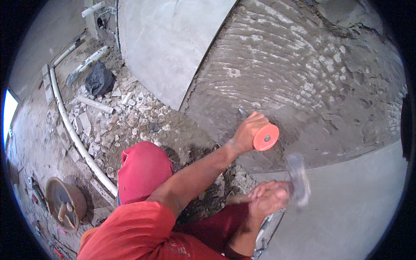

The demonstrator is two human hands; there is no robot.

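Observation:
My left hand (250, 132) is closed around a chisel with a round orange hand guard (268, 130). The guard faces up with the metal striking end at its centre, and a metal tip (242, 113) shows past my fingers, close to the grey ridged mortar (268, 56). Lower down, my right hand (271, 197) grips a hammer (298, 180) near its head. The hammer head is blurred by motion and apart from the chisel. Its wooden handle (238, 199) sticks out to the left of my fist.
Large grey tiles lie on either side of the mortar, one tile (164, 43) at upper left, another tile (342, 203) at lower right. Broken rubble (130, 112), a black plastic bag (100, 79) and a white pipe (71, 125) are at left. A bucket (52, 184) holds tools.

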